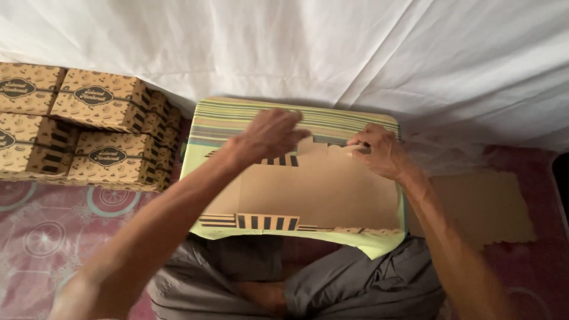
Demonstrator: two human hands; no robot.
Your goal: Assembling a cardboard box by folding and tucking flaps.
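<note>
seen from the head camera, a seated person bends over a flat, unfolded cardboard box blank (320, 189) lying brown side up on a small low table draped in a striped yellow-green cloth (249, 115), the printed black-and-tan stripes showing along its near edge. the left hand (269, 135) rests with fingers spread and curled down on the far-left flap of the blank, pressing rather than gripping it; the right hand (379, 151) pinches a small tab at the far-right edge between thumb and fingertips. the sheet looks thin, light and stiff along its panels but ready to bend at the scored folds, so it is probably best held by the flaps and edges, where a hard squeeze could crease it. to the left, finished printed cardboard boxes (98, 127) stand stacked in rows, touching one another. to the right, another flat brown blank (480, 207) lies on the patterned pink floor mat (41, 231), beside a crumpled clear plastic sheet (444, 151). white fabric (355, 47) hangs behind the table.
</note>
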